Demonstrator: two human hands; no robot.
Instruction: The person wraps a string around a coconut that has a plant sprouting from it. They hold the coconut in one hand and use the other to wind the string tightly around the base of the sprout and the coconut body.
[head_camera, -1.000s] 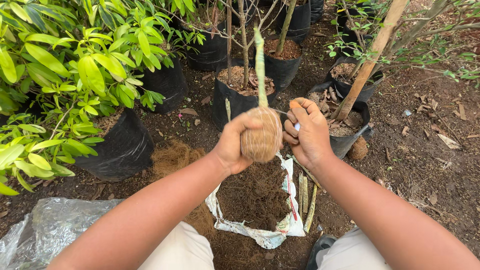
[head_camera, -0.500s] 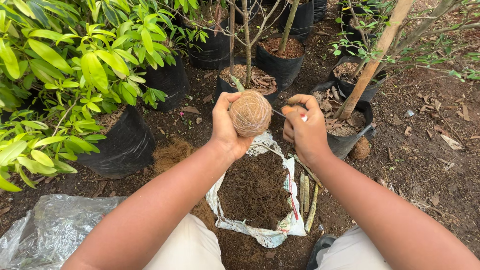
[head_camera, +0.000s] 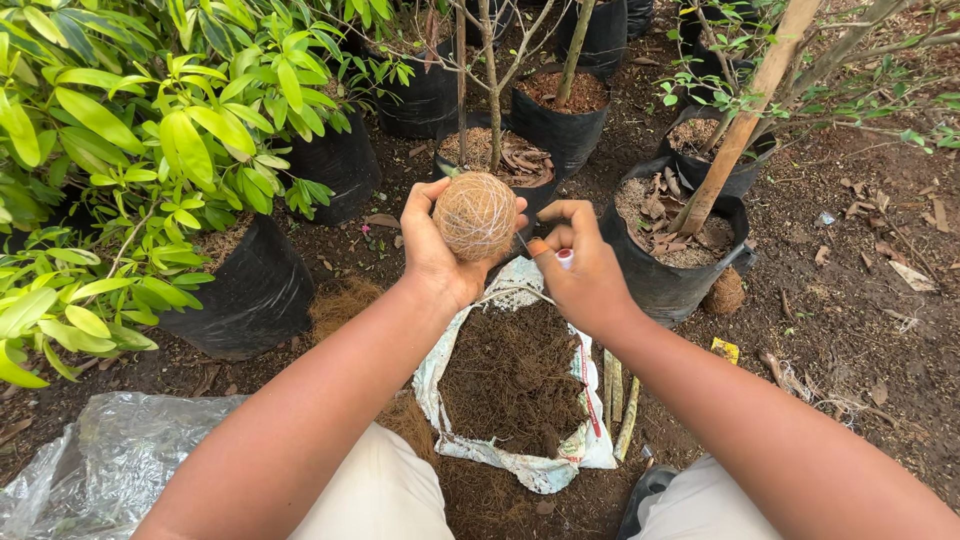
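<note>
Two bare hands meet over dark soil (head_camera: 860, 330) in an outdoor plant nursery, seen from a head-worn camera looking down. At far left, a crumpled sheet of clear plastic (head_camera: 90, 460) lies on the ground below a leafy green shrub (head_camera: 150, 130) growing in a black grow bag (head_camera: 250, 295). A patch of loose brown coconut fibre (head_camera: 340, 305) lies just beside that bag. Further black bags stand behind, one holding a thin bare-stemmed sapling (head_camera: 490, 80) with dry leaves on its soil.

Left hand (head_camera: 435, 250): fingers curled halfway round a ball of brown fibre (head_camera: 476, 215), which rests against the palm and fingertips and is gripped firmly. The ball is held in the air, above the far edge of an open white sack (head_camera: 520, 465) filled with dark brown potting mix. The sack lies on the ground between the person's knees, which are clad in light trousers (head_camera: 380, 490).

Right hand (head_camera: 585, 275): fingers closed, pinching a small object with a white and red end (head_camera: 565, 258) close beside the ball; whether it touches the ball cannot be told. A few green cut stems (head_camera: 615, 400) lie on the soil at the right edge of the sack. At right, a slanted pale trunk (head_camera: 745, 120) rises from another black bag (head_camera: 670, 270), with scattered dry leaves on the ground beyond.
</note>
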